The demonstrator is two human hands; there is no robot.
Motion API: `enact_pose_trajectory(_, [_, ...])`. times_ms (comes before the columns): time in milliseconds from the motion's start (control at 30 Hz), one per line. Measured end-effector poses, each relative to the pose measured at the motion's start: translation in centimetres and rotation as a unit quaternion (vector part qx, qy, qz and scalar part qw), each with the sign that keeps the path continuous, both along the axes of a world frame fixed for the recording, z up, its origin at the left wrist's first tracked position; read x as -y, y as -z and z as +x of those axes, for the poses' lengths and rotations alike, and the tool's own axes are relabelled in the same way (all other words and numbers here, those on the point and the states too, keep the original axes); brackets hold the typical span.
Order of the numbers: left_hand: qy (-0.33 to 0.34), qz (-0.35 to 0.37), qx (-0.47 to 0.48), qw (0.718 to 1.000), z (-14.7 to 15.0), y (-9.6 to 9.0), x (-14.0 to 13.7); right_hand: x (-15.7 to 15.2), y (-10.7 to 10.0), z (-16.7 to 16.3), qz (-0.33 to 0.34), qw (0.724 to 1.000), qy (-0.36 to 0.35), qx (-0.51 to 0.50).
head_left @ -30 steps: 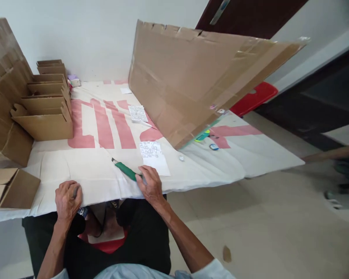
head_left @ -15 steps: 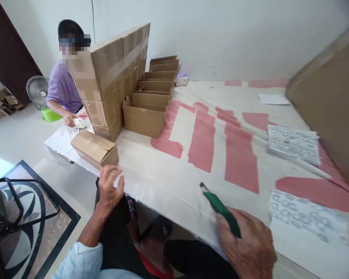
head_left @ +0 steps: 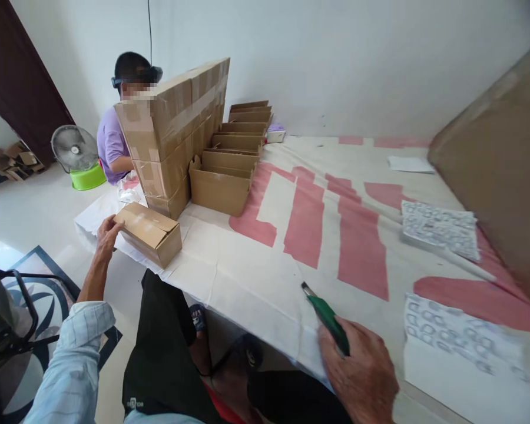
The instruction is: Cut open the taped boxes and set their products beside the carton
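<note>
My left hand [head_left: 108, 234] is at the left end of a small closed cardboard box [head_left: 148, 227], its fingers curled against the box's edge. The box lies at the table's front left edge, with tape across its top flaps. In my right hand [head_left: 357, 371] is a green utility knife [head_left: 327, 318], held above the front edge of the table, its metal tip pointing away and to the left. My right fingers are wrapped round the handle and partly hidden.
Stacked taped cartons [head_left: 172, 129] stand behind the box. Beside them is a row of open cardboard boxes [head_left: 223, 185]. Printed sheets [head_left: 441, 229] lie right on the cloth-covered table [head_left: 256, 282], near a large brown panel [head_left: 494, 147]. A person in purple [head_left: 112, 144] sits beyond the cartons.
My left hand has moved left and away from me, from the box's near right corner to its left end. My right hand with the knife has shifted slightly left.
</note>
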State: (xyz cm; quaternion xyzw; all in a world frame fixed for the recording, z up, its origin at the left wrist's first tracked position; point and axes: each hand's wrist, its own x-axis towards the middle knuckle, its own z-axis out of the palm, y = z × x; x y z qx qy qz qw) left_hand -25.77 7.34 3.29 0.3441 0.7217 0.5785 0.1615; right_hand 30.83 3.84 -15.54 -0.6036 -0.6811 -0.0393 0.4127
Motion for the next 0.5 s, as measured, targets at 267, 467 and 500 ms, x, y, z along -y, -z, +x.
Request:
enact_pose_trajectory(267, [0.096, 0.012, -0.029, 0.995, 6.8, 4.0, 2.9, -0.4, -0.2, 0.0, 0.023, 1.0, -0.003, 0.011])
enact_pose_trajectory(467, [0.271, -0.022, 0.007, 0.962, 8.5, 6.2, 1.8, -0.2, -0.6, -0.4, 0.01, 1.0, -0.001, 0.01])
enact_pose_trajectory(500, [0.296, -0.025, 0.011, 0.955, 8.1, 6.2, 1.1, -0.2, -0.6, -0.5, 0.008, 1.0, -0.001, 0.009])
